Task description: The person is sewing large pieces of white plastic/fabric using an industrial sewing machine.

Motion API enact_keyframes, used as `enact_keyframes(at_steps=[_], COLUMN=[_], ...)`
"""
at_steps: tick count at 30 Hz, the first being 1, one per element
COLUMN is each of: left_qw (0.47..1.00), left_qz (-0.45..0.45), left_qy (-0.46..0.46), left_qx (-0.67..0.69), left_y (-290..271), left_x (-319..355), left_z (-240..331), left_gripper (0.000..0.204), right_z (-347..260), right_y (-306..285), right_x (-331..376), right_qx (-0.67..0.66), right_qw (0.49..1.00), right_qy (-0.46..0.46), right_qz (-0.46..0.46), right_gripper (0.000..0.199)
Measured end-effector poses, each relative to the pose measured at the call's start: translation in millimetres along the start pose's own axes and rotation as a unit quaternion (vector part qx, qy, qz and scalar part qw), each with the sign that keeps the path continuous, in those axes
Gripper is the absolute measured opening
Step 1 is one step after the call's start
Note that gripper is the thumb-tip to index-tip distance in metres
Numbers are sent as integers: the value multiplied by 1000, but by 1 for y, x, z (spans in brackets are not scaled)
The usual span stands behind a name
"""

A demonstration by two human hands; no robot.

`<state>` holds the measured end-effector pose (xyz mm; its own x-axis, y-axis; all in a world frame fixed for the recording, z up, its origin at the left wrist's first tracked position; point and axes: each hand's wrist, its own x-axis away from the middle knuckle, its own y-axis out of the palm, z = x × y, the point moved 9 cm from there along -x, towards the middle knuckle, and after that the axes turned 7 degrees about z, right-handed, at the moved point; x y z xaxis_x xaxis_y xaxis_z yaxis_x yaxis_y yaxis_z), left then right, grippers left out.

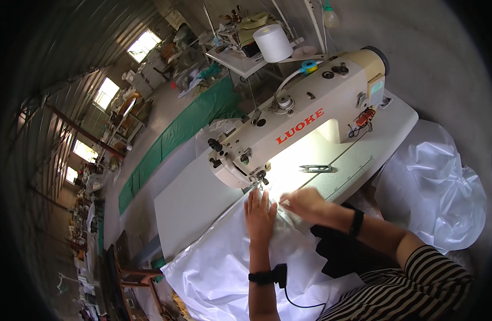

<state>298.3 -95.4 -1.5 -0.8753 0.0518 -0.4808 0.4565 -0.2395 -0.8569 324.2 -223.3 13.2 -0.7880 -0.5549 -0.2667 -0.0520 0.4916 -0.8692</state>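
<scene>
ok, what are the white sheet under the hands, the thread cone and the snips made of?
Sheet: coated fabric or plastic film, can't tell which; glossy highlights, creases.
Cone: probably wound white thread, matt; soft, even shading.
Snips: likely metal; greyish sheen, small in view.

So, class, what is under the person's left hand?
Shiny white sheeting lies under the left hand. The patch directly beneath the hand, and whatever the sheeting covers there, cannot be seen.
</scene>
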Motion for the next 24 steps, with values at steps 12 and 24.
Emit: enact_keyframes(at_steps=[12, 24], left_qw=[999, 1000], left_qz=[-33, -23], left_qy=[-12, 2], left_qx=[-2, 15], left_y=[13, 5], left_x=[-5, 6], left_z=[-11, -4], left_gripper=[45, 44], right_z=[34, 35], right_y=[-44, -37], right_x=[-63, -59], right_qx=[-102, -86], right_qw=[971, 971], right_qy=[-38, -43], right_qz=[215, 220], right_gripper=[30, 27])
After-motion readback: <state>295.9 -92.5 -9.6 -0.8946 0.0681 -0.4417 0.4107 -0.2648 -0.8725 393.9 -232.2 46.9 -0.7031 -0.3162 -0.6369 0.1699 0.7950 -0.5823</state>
